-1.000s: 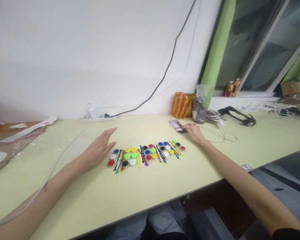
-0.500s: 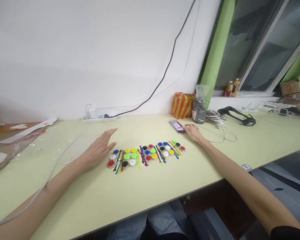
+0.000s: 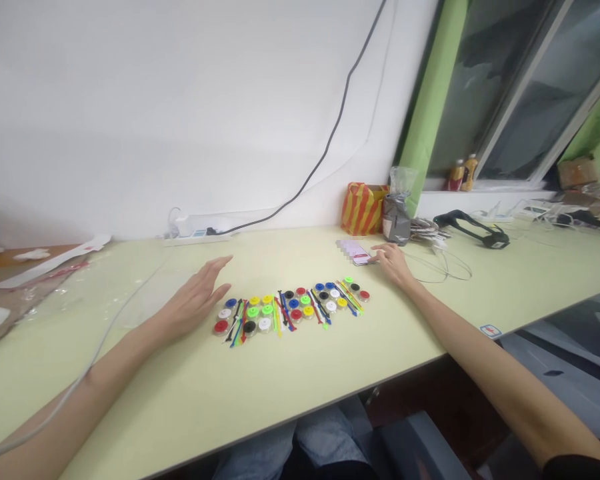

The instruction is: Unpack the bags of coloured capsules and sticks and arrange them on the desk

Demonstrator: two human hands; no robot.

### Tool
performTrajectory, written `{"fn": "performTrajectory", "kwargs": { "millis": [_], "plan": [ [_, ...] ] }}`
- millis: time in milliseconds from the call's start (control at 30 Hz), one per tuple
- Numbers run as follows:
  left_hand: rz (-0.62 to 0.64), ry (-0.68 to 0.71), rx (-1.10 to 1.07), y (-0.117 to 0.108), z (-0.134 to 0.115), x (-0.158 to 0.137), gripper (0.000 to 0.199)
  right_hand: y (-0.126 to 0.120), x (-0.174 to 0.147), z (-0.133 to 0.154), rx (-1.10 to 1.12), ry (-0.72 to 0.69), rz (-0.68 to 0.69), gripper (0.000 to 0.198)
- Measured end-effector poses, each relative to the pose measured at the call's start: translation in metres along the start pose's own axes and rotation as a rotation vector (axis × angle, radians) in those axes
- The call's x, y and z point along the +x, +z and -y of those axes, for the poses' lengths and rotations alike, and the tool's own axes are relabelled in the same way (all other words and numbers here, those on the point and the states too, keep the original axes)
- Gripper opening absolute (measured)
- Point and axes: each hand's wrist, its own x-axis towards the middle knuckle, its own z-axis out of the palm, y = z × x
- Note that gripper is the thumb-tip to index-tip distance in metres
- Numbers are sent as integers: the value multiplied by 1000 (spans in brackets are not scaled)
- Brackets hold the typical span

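Observation:
My left hand [image 3: 197, 297] lies on its side at the left end of a row of small parts, fingers stretched out, holding nothing. The row has several round pieces with coloured tops, such as a red one [image 3: 221, 327] and a white one [image 3: 265, 325], on clear bases. Between them lie bunches of thin coloured plastic arrows [image 3: 286, 313]. Beyond the row's right end, a phone [image 3: 361, 257] lies flat, its screen lit and partly blurred out. My right hand [image 3: 393, 265] is at the phone's right edge, fingers slightly bent and apart, not gripping it.
Along the wall stand a power strip [image 3: 195, 235], a striped bag [image 3: 363, 209] and a grey package [image 3: 397, 219]. Cables [image 3: 430, 231] and a black headset-like frame [image 3: 473, 227] lie to the right. Plastic wrapping [image 3: 55, 287] covers the left side. A cable crosses my left forearm.
My right hand has drawn its fingers back from the phone's screen to its edge and lifted slightly. The screen now looks lighter. My left hand and the small parts stay put.

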Motion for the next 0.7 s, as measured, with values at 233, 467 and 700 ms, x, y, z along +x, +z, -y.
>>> {"fn": "performTrajectory", "kwargs": {
  "millis": [233,467,700],
  "plan": [
    [6,-11,12,2,3,1,61,5,3,2,-107,-14,36,51],
    [13,-28,21,2,-1,0,60,14,26,3,-246,47,160,52],
    [8,-4,29,2,-4,-2,59,28,60,6,-305,57,207,54]
  ]
}}
